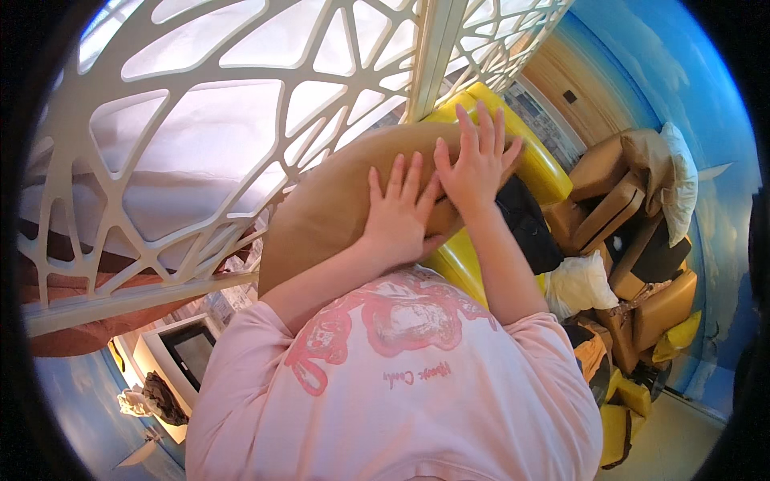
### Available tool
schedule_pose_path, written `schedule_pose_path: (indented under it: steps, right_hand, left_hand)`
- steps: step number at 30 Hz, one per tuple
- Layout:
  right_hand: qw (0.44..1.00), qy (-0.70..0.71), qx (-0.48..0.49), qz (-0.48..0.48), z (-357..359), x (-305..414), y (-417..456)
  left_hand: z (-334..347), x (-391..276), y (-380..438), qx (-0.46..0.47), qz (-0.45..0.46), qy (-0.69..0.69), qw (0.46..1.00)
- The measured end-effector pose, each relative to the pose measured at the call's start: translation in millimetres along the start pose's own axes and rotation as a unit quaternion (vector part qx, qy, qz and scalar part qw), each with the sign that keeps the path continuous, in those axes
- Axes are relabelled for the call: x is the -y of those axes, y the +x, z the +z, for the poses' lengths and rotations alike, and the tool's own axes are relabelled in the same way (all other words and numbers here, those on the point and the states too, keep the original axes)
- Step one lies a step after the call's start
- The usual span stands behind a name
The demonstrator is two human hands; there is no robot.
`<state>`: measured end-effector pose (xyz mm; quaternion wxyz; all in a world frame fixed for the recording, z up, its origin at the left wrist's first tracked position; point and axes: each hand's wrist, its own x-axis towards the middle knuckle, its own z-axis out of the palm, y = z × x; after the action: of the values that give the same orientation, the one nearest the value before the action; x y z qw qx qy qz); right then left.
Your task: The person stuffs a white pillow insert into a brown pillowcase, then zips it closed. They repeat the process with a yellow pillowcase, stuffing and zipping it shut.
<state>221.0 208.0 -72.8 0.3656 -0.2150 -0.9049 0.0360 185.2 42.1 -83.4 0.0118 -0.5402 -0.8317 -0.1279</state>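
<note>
A large tan cushion, apparently leather or imitation leather (322, 207), lies across the front of my body with its rounded edge towards the lattice screen. My left hand (400, 219) rests flat on it with the fingers spread. Close to its right, my right hand (478, 165) lies over the cushion's right side, its fingers apart and reaching towards the far edge. Neither hand grips anything that I can see. Glossy yellow upholstered seating (535, 153) shows behind and beneath the cushion. A black cloth item (529, 225) is beside my right forearm.
A white lattice screen (295, 75) stands close on the left and ahead. To the right are piled tan upholstered seats (607, 210), a white pillow (580, 282) and another white pillow (680, 186). Yellow cushions (616, 427) lie lower right. A white cabinet (180, 355) stands lower left.
</note>
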Motion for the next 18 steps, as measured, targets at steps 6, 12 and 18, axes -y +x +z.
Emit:
schedule_pose_path:
  steps: [6, 12, 18]
  right_hand:
    - [0.989, -0.067, 0.128, 0.014, -14.1, -31.8, -11.4]
    - [0.997, -0.022, 0.064, 0.036, -32.4, -59.1, -39.0]
    - [0.999, -0.014, 0.016, 0.050, -42.4, -73.6, -80.2]
  left_hand:
    - [4.8, -36.6, -5.9, 0.007, 0.095, 0.014, 0.995]
    - [-70.7, 17.7, -10.9, 0.100, 0.013, -0.233, 0.967]
    - [-39.3, 60.7, -67.8, 0.106, -0.163, -0.029, 0.980]
